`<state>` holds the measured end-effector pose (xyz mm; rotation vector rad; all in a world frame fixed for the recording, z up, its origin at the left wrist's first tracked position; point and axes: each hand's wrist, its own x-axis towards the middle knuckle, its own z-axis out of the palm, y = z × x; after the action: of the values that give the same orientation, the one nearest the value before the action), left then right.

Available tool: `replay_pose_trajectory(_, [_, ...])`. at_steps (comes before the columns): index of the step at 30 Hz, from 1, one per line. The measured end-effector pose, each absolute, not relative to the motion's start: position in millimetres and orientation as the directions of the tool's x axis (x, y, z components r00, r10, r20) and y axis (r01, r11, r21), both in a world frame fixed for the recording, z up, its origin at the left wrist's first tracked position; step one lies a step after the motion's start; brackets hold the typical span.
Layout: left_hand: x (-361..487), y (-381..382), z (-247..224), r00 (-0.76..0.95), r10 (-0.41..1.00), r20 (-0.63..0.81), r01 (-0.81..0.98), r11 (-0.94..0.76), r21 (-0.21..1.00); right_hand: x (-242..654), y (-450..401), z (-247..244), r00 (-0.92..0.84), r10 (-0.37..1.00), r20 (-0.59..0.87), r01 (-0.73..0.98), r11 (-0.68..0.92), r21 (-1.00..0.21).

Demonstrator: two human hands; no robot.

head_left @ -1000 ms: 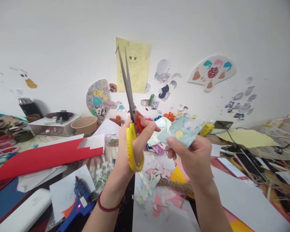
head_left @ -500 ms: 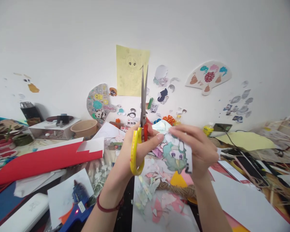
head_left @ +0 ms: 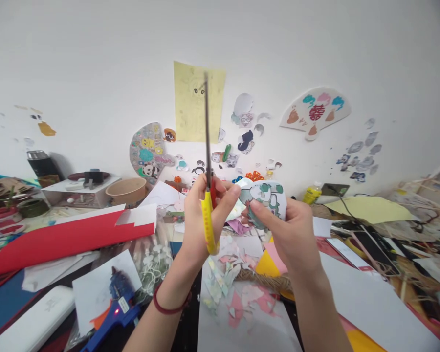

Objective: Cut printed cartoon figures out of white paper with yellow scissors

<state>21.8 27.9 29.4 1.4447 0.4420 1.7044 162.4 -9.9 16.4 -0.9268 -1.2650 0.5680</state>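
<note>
My left hand (head_left: 196, 230) is closed around scissors (head_left: 208, 215) with yellow and red handles. Their blades point straight up and look pressed together, seen edge-on. In my right hand (head_left: 297, 239) is a paper cutout (head_left: 278, 194) with a green-haired cartoon figure, pinched under the thumb. The left thumb tip comes close to the cutout's left edge; whether it touches I cannot tell. Below both hands, pink and pale green paper scraps (head_left: 236, 305) lie on a white sheet (head_left: 249, 337).
A blue glue gun (head_left: 119, 313) with a lit red light rests at front left, beside a white case (head_left: 36, 318). Red card (head_left: 66, 237) and a tan bowl (head_left: 125, 190) sit behind. Phones (head_left: 376, 252) and white paper (head_left: 370, 298) lie on the right.
The cutout has been turned, so its figure now lies tilted, and my right thumb has come onto its front. The scissors have swung edge-on and slightly left, their blades no longer visibly apart.
</note>
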Motion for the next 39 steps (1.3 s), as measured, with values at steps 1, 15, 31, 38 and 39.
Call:
replay_pose_trajectory(1, [21, 27, 31, 0.029, 0.777, 0.629, -0.376, -0.574, 0.727, 162, -12, 18, 0.244, 0.804, 0.542, 0.124, 0.529, -0.840])
replay_pose_trajectory(15, [12, 28, 28, 0.131, 0.764, 0.632, -0.027, -0.634, 0.773, 165, -10, 18, 0.269, 0.746, 0.610, 0.100, 0.608, -0.788])
replay_pose_trajectory(31, [16, 39, 20, 0.548, 0.642, 0.537, 0.237, -0.734, 0.637, 174, 1, 17, 0.479, 0.463, 0.746, -0.001, 0.850, -0.527])
replay_pose_trajectory(38, [16, 34, 23, 0.550, 0.637, 0.540, 0.214, -0.732, 0.646, 172, 1, 14, 0.469, 0.452, 0.759, -0.003, 0.860, -0.510])
replay_pose_trajectory(39, [15, 33, 23, 0.550, 0.628, 0.550, 0.205, -0.740, 0.640, 171, 1, 15, 0.468, 0.450, 0.760, -0.006, 0.862, -0.506])
